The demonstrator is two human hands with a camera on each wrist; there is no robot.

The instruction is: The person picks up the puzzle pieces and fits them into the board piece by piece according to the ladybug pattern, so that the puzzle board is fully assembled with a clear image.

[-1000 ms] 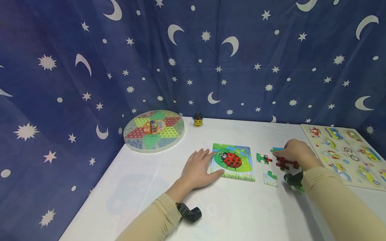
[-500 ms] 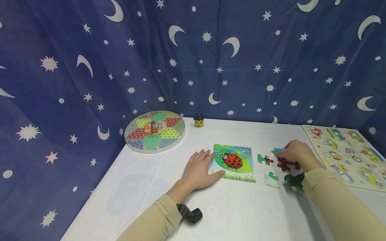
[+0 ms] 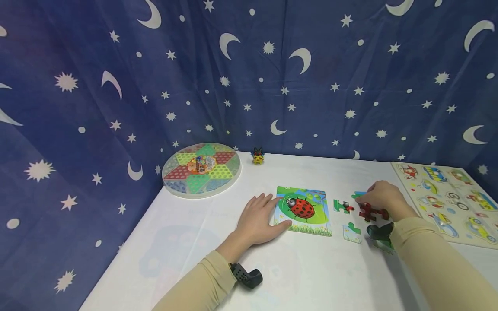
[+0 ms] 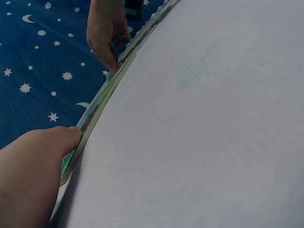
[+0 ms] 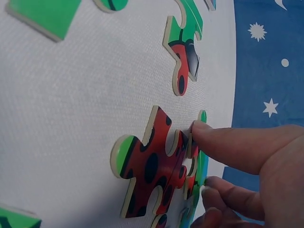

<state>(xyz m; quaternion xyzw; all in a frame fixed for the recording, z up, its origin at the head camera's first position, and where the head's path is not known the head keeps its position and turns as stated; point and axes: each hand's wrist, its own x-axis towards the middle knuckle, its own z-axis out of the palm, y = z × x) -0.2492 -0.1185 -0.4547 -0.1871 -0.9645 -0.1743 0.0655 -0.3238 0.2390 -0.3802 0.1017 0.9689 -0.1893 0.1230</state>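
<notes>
My left hand [image 3: 254,222] lies with its fingers spread at the left side of a square ladybug picture board [image 3: 301,209]; the thumb touches its lower edge. In the right wrist view, my right hand [image 5: 266,166] pinches a blue, green and red jigsaw piece [image 5: 203,161] at the far edge of the loose pieces. Right beside it lies a red spotted jigsaw piece [image 5: 152,164]. Between the board and my right hand are a green piece with a red tab [image 3: 343,206] and a grass piece [image 3: 352,233]. A green piece [image 3: 383,247] is partly hidden under the right wrist camera.
A wooden vehicle puzzle board [image 3: 447,198] lies on the far right of the white table [image 3: 319,272]. A round Chinese checkers board [image 3: 202,168] is at the back left, with a small yellow figurine [image 3: 257,156] near it. Behind hangs a blue moon-and-star curtain [image 3: 249,77].
The head view has shifted slightly, so everything sits a little further right and lower. Both hands keep their places at the board and the pieces.
</notes>
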